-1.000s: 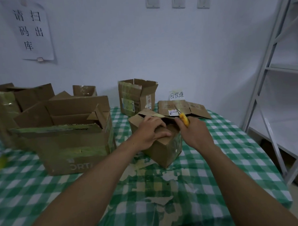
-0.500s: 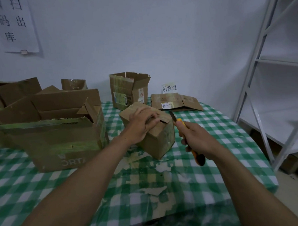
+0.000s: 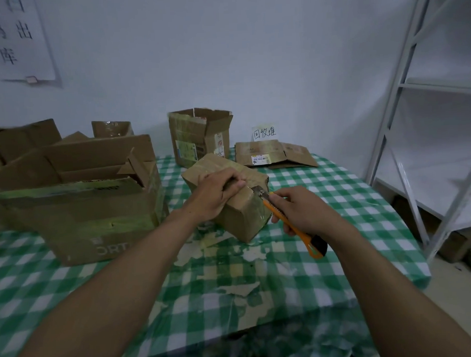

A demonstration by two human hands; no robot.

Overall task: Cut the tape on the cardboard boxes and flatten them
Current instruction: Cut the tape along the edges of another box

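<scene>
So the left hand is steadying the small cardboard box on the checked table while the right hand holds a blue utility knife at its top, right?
Not quite. The head view shows the utility knife is orange, not blue. Otherwise yes: the left hand grips the small cardboard box on the checked table while the right hand holds the knife at its top.

The wall notice (image 3: 15,42) is cut off at the top-left corner. The middle of the cutter (image 3: 312,243) is covered by the right hand (image 3: 303,210). The label (image 3: 260,159) on the flattened box (image 3: 290,151) cannot be read.
</scene>
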